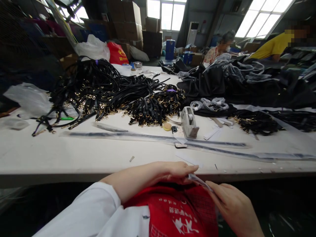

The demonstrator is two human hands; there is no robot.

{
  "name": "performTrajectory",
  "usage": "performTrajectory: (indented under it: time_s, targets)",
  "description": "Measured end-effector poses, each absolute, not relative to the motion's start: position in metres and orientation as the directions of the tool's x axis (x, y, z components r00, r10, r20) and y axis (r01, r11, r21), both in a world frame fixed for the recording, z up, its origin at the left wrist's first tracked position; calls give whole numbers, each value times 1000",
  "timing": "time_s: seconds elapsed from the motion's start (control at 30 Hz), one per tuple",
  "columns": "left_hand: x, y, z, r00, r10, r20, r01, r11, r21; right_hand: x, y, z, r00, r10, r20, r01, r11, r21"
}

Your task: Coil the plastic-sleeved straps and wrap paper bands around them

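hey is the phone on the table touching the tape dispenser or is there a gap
Touching, as far as the head view shows: the phone lies against the left base of the tape dispenser, with no strip of white table visible between them.

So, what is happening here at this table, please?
A person sits at the long white table. Both hands are low, over a red printed bag on the lap. The left hand and the right hand pinch a thin clear plastic sleeve between them. On the table lie heaps of black straps with gold buckles and a grey tape dispenser. Two other people work farther back.
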State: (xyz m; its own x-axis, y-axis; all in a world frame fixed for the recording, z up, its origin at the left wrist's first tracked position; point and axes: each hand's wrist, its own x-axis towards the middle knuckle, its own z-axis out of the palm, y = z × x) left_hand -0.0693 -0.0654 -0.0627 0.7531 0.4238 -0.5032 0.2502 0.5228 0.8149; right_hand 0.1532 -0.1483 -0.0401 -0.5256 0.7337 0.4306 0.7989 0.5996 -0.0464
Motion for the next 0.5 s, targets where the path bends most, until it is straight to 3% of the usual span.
performTrajectory:
  time_s: [0.2, 0.3, 0.4, 0.43, 0.5]
  targets:
    - [-74, -65, -61, 765, 344, -543, 257, 610, 749, 153, -152, -33, -575, 660, 483, 767, 641, 37]
    - [-77, -68, -56, 876, 103, -471, 279, 690, 668, 160, -153, -36, -547, 666, 507, 782, 623, 26]
    - [-78, -76, -40, 958, -90, -272, 238, 779, 580, 167, -147, -49, -453, 742, 495, 791, 590, -160]
    - [-78, -78, -33, 974, -77, -213, 185, 815, 550, 168, -144, -54, -405, 799, 444, 787, 552, -276]
    - [-77, -78, -19, 987, 100, -126, -29, 883, 468, 166, -137, -66, -308, 914, 264, 754, 404, -518]
